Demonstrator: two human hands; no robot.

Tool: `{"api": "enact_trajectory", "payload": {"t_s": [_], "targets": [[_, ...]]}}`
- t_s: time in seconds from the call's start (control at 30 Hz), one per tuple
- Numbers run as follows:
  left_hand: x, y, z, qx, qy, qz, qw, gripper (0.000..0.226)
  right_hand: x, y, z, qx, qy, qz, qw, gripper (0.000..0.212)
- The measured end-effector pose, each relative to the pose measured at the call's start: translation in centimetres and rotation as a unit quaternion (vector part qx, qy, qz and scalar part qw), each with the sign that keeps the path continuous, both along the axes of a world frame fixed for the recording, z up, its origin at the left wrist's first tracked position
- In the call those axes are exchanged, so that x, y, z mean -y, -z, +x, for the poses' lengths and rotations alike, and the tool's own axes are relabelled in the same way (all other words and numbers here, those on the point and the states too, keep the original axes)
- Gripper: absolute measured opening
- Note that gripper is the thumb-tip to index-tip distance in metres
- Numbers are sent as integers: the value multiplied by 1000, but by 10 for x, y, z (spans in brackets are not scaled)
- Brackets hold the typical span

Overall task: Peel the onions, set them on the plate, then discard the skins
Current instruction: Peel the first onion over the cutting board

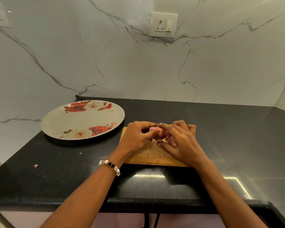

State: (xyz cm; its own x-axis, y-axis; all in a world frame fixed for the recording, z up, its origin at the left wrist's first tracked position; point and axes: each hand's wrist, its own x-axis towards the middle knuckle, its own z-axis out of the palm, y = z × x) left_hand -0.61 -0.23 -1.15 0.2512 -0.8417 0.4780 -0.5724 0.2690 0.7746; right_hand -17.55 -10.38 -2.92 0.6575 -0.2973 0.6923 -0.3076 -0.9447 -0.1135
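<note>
Mostly hidden between the two hands, the onion [156, 131] sat above the wooden board [152, 155], only a pink patch and some dry root hairs showing. The left hand [138, 137] gripped it with curled fingers; the right hand [179, 142] pinched at its top. Whether other onions lay behind the hands could not be told. The flowered plate [69, 120] stood to the left on the black counter [229, 137].

A home kitchen.
A black stone counter [220, 137] runs along a white marble-look wall [105, 55] with a socket [163, 25]; on the counter lie a rose-patterned plate [69, 124] and a wooden board [153, 156].
</note>
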Motion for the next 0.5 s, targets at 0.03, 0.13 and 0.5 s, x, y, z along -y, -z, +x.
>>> {"api": "enact_trajectory", "payload": {"t_s": [0.03, 0.13, 0.5], "targets": [[2, 0, 1, -3, -1, -3, 1000, 35, 1, -1, 1, 9, 4, -2, 1000, 55], [3, -1, 0, -48, 26, -7, 998, 29, 2, -4, 1, 42, 17, 12, 999, 53], [-2, -2, 7, -19, -84, -33, 996, 19, -1, -8, 0, 82, 5, 51, 995, 55]]}}
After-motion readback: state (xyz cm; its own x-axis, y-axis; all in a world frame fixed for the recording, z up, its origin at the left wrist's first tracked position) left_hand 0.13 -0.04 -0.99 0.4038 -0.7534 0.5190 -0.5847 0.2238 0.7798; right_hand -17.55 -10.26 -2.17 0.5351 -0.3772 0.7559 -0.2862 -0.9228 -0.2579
